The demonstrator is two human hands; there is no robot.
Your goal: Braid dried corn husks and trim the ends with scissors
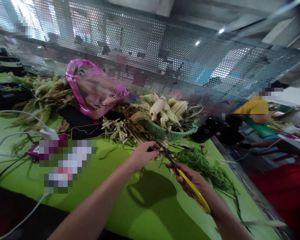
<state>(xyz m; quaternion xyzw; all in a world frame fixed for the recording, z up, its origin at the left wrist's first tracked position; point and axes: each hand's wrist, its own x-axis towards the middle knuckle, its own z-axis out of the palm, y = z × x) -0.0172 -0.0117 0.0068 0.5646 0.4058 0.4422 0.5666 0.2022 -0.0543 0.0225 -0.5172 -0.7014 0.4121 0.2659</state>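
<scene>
My left hand [144, 154] is closed in a pinch on a small plant stem just above the green table [150, 203]. My right hand [193, 181] grips yellow-handled scissors [187, 181]; their dark blades reach up to the stem at my left fingertips. A pile of thin green stalks [205, 165] lies to the right of both hands. Behind them stands a green basket [176, 134] heaped with pale husked pieces [165, 110].
A pink plastic bag [95, 88] and a heap of husks [42, 91] lie at the back left, with a phone [86, 131] and white cables [17, 133]. A perforated metal screen [150, 56] closes the far side. A person in yellow [255, 108] sits beyond the right edge.
</scene>
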